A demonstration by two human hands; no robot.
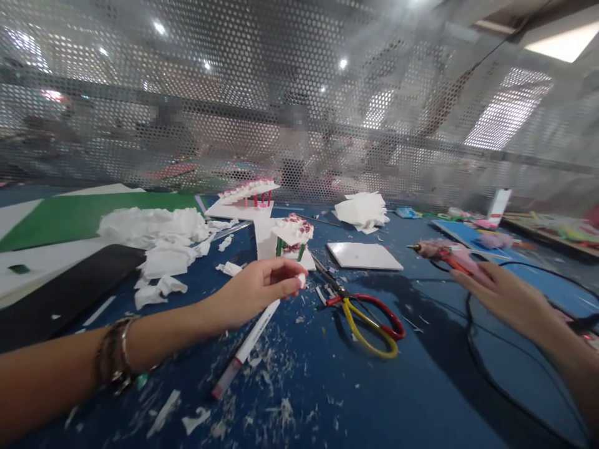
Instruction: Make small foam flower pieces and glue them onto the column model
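One blue table (pixel 421 399) lies beneath everything, strewn with pale shavings, and the two hands stand well apart over it. On one side the right hand (pixel 510 299) is wrapped around the handle of a glue gun (pixel 461 257); some of its fingers are hidden, so how firmly it grips I cannot tell. On the other side the left hand (pixel 269 284) reaches in over the table with thumb and fingertips pinched together.

Between the hands, nearer the left, lies a pair of scissors (pixel 369 321) with one red and one yellow handle loop, blades pointing away from the person. The glue gun is beyond them to the right, its long axis running roughly crosswise, so its nozzle faces left, toward the left hand's side. Its body is pinkish with an orange-red part beneath, and fuzzy pink stuff covers the front behind the tip.

Just beyond the left hand's fingertips stands a small model (pixel 294 231): a white, slightly tilted top dotted with dark red, raised on green posts. The left hand is far nearer to it than the glue gun is.

Smallest is a white bit (pixel 302 280) in the left hand's pinch, irregular and crumpled-looking, partly covered by the fingers.
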